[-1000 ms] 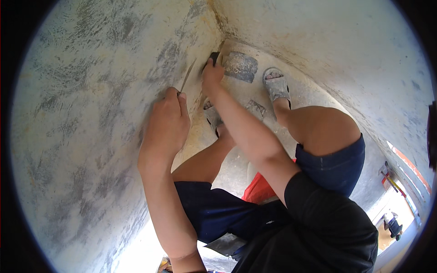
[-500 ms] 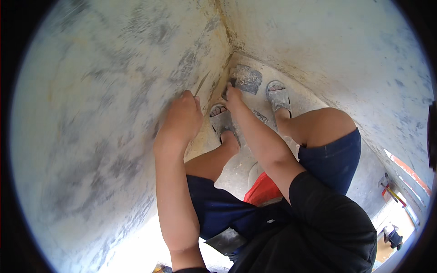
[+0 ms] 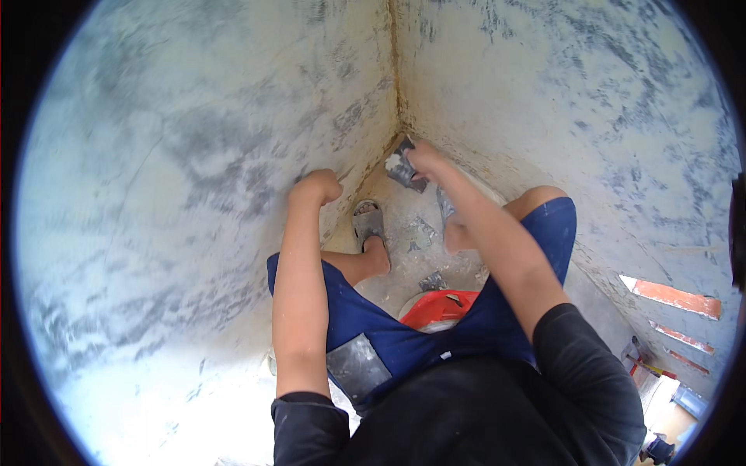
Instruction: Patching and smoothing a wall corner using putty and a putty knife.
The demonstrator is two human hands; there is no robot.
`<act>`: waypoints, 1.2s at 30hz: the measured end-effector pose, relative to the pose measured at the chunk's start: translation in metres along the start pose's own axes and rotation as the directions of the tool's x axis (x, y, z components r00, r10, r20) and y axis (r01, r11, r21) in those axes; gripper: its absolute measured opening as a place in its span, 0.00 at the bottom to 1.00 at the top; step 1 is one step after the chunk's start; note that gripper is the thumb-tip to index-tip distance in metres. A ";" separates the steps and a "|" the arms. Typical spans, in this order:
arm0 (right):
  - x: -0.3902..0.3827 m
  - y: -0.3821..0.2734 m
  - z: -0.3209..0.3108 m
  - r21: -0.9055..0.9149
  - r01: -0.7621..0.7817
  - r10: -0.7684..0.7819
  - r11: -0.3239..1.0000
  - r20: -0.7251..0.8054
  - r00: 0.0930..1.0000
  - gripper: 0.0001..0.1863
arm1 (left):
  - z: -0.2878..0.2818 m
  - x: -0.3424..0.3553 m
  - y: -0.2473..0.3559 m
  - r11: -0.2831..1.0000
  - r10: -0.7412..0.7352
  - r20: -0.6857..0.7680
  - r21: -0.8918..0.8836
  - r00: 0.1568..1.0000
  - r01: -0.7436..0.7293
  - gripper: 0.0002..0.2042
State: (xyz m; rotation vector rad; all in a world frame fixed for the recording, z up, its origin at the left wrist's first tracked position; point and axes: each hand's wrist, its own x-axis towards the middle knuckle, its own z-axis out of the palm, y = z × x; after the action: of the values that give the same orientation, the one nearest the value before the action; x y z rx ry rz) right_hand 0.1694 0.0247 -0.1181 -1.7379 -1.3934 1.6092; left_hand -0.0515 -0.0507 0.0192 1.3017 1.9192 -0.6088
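My left hand (image 3: 317, 187) is closed in a fist close to the left wall (image 3: 194, 202). The thin-bladed scraper that showed in it half a second ago is hidden now. In the corner, low down, my right hand (image 3: 424, 161) grips the edge of a dark flat plate (image 3: 406, 175), tilted, with a lump of white putty (image 3: 395, 162) on it. Just what kind of plate it is, I cannot tell. The right wall (image 3: 559, 101) meets the left one in a brownish, rough seam (image 3: 396, 70) above the plate.
My sandalled left foot (image 3: 369, 224) stands near the left wall; the right foot is partly behind my right arm. Something red (image 3: 437, 307) lies between my legs. A grey plate (image 3: 359, 366) rests by my left thigh. Slots (image 3: 672, 297) pierce the right wall.
My right hand has moved right and now holds the putty-bearing plate tilted up from the floor. My left hand has stayed by the wall, its blade no longer showing. The view has turned.
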 end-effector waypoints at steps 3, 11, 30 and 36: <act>-0.043 -0.073 -0.049 -0.578 0.232 -0.161 0.782 0.172 0.972 0.14 | 0.006 0.003 -0.008 0.998 0.046 -0.014 0.042 0.999 -0.046 0.20; -0.121 -0.126 -0.087 -0.647 0.414 -0.389 0.640 0.191 0.901 0.14 | 0.024 0.016 0.031 0.984 0.178 -0.170 0.007 0.969 -0.180 0.17; -0.162 -0.184 -0.042 -0.487 0.471 -0.451 0.736 0.165 0.877 0.14 | 0.126 -0.054 0.003 0.796 0.505 0.695 -0.146 0.512 -0.588 0.35; -0.159 -0.164 -0.037 -0.465 0.510 -0.503 0.724 0.151 0.851 0.17 | 0.209 -0.062 -0.006 0.875 0.235 0.911 -0.047 0.339 -0.482 0.47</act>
State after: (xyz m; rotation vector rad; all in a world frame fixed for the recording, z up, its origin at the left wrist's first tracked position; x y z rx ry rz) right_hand 0.1632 -0.0263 0.1075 -1.3731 -2.1983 1.0151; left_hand 0.0199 -0.2397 -0.0633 1.1022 0.6094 -1.0449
